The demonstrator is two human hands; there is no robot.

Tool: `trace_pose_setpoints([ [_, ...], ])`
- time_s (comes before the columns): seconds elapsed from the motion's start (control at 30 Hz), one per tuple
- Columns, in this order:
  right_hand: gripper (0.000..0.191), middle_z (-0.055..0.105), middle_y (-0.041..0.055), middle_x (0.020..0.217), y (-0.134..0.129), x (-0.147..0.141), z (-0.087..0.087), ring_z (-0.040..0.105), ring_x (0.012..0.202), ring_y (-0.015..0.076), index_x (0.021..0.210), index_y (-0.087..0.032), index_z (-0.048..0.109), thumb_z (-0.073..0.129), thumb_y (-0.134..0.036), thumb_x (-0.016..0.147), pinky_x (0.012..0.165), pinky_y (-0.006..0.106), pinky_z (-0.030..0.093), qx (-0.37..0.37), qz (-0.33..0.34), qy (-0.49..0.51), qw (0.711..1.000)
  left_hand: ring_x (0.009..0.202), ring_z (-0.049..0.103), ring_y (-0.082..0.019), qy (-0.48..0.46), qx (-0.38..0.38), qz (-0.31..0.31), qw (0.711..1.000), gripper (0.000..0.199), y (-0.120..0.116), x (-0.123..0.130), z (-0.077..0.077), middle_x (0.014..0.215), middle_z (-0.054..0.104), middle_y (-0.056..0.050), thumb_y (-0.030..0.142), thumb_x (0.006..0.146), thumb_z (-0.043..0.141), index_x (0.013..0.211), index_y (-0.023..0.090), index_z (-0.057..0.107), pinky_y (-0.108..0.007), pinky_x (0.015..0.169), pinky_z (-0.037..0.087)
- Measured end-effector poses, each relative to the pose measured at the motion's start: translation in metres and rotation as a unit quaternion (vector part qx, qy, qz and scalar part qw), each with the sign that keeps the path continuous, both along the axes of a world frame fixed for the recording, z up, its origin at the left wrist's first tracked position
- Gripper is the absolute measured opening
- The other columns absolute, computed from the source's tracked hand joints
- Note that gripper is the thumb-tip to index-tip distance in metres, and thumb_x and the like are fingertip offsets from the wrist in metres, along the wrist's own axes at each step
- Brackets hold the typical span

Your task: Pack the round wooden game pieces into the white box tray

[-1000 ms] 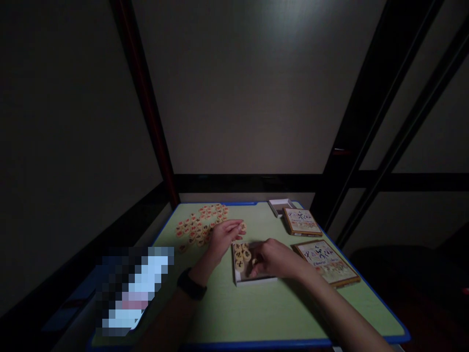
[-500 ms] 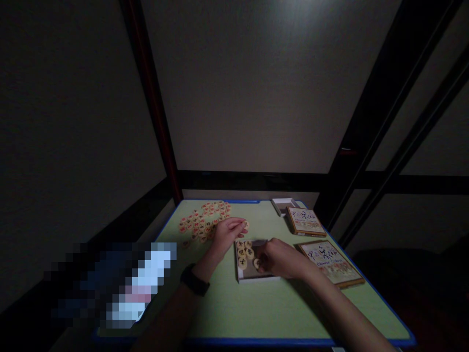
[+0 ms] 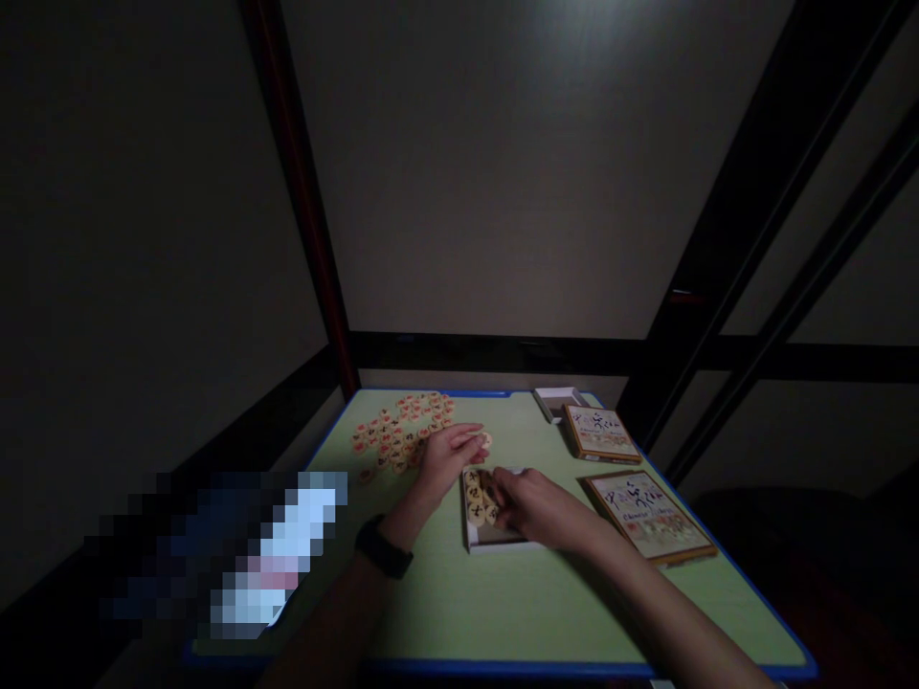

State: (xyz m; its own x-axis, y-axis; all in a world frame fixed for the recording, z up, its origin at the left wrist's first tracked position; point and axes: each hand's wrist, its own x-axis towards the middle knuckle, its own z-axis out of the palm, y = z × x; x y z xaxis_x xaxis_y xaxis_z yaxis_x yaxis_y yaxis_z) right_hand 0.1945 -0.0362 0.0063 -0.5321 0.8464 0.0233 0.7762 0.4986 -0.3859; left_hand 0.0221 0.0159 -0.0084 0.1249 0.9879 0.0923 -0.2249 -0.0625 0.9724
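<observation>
My left hand (image 3: 449,455), with a dark band on its wrist, pinches a round Chinese chess piece (image 3: 486,440) above the table, just beyond the box. My right hand (image 3: 527,502) reaches into the shallow open box (image 3: 506,548), its fingers closed at another Chinese chess piece (image 3: 492,515). That piece sits beside the left column of pieces (image 3: 475,494) in the box. Fingers partly cover the pieces behind it. Beyond my left hand, many loose pieces (image 3: 388,435) with red or dark characters lie spread on the table.
Two printed Chinese chess box lids (image 3: 601,433) (image 3: 653,515) lie on the right of the green table (image 3: 431,612), which has a blue edge. Another shallow open box (image 3: 558,394) stands at the back right. A blurred bright patch (image 3: 287,555) covers the left edge.
My right hand has moved left inside the box, and the piece at its fingers has slid left against the column. My left hand still holds its piece, almost unmoved.
</observation>
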Motion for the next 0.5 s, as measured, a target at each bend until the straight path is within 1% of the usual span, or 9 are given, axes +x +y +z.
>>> trace_pose_setpoints([
  [0.07, 0.023, 0.061, -0.0008, 0.073, 0.001, 0.0, -0.002, 0.055, 0.068, 0.0142, 0.083, -0.02, 0.053, 0.067, -0.006, 0.071, 0.059, 0.023, 0.028, 0.002, 0.005, 0.014, 1.0, 0.067, 0.07, -0.016, -0.014, -0.006, -0.01, 1.0, 0.051, 0.0, 0.0, -0.001, 0.08, 0.075, -0.007, 0.035, 0.062, 0.087, 0.104, 0.012, 0.071, -0.03, 0.071, 0.06],
  [0.1, 0.024, 0.061, -0.001, 0.072, 0.002, 0.001, -0.001, 0.056, 0.068, 0.0141, 0.083, -0.02, 0.053, 0.067, -0.006, 0.071, 0.059, 0.023, 0.029, -0.001, 0.006, 0.019, 1.0, 0.068, 0.071, -0.016, -0.023, -0.01, -0.014, 1.0, 0.053, 0.0, 0.0, -0.002, 0.081, 0.076, -0.007, 0.035, 0.061, 0.087, 0.105, 0.012, 0.071, -0.031, 0.073, 0.06],
  [0.17, 0.023, 0.061, -0.0015, 0.071, 0.002, 0.002, 0.002, 0.056, 0.066, 0.0139, 0.081, -0.02, 0.053, 0.068, -0.006, 0.072, 0.058, 0.022, 0.03, -0.011, 0.001, 0.032, 0.999, 0.071, 0.071, -0.017, -0.039, -0.015, -0.022, 0.999, 0.05, 0.0, -0.001, -0.002, 0.086, 0.076, -0.008, 0.035, 0.06, 0.088, 0.101, 0.011, 0.072, -0.033, 0.077, 0.06],
  [0.23, 0.019, 0.063, -0.0017, 0.07, 0.003, 0.005, 0.007, 0.057, 0.065, 0.014, 0.083, -0.02, 0.054, 0.068, -0.01, 0.076, 0.057, 0.022, 0.032, -0.009, -0.017, 0.068, 0.997, 0.075, 0.072, -0.019, -0.046, -0.018, -0.03, 0.998, 0.047, -0.001, -0.001, -0.002, 0.09, 0.076, -0.009, 0.036, 0.059, 0.089, 0.095, 0.011, 0.073, -0.034, 0.08, 0.06],
  [0.3, 0.015, 0.066, -0.0005, 0.075, 0.004, 0.006, 0.009, 0.06, 0.067, 0.0151, 0.094, -0.02, 0.056, 0.064, -0.015, 0.082, 0.06, 0.023, 0.037, 0.029, -0.045, 0.126, 0.991, 0.077, 0.073, -0.02, -0.046, -0.021, -0.044, 0.998, 0.047, -0.002, -0.002, -0.001, 0.091, 0.076, -0.01, 0.037, 0.059, 0.089, 0.094, 0.01, 0.073, -0.034, 0.08, 0.059],
  [0.37, 0.025, 0.07, 0.002, 0.083, 0.005, 0.006, 0.007, 0.064, 0.072, 0.0168, 0.112, -0.02, 0.055, 0.06, -0.019, 0.087, 0.066, 0.025, 0.043, 0.085, -0.061, 0.171, 0.98, 0.078, 0.073, -0.021, -0.042, -0.025, -0.064, 0.997, 0.049, -0.003, -0.002, -0.001, 0.091, 0.076, -0.011, 0.039, 0.059, 0.088, 0.096, 0.01, 0.072, -0.034, 0.078, 0.059],
  [0.43, 0.036, 0.071, 0.005, 0.092, 0.008, 0.006, 0.002, 0.065, 0.077, 0.0184, 0.125, -0.02, 0.051, 0.058, -0.023, 0.09, 0.07, 0.028, 0.046, 0.132, -0.065, 0.178, 0.973, 0.077, 0.073, -0.021, -0.03, -0.025, -0.088, 0.995, 0.054, -0.004, -0.001, -0.001, 0.089, 0.076, -0.011, 0.04, 0.06, 0.088, 0.102, 0.01, 0.07, -0.033, 0.074, 0.059],
  [0.5, 0.035, 0.071, 0.0076, 0.095, 0.009, 0.005, -0.003, 0.066, 0.08, 0.0197, 0.125, -0.019, 0.053, 0.057, -0.025, 0.091, 0.072, 0.029, 0.047, 0.163, -0.067, 0.152, 0.973, 0.074, 0.072, -0.021, -0.011, -0.016, -0.114, 0.993, 0.06, -0.005, -0.001, -0.001, 0.084, 0.076, -0.01, 0.039, 0.061, 0.087, 0.11, 0.011, 0.067, -0.031, 0.071, 0.058],
])
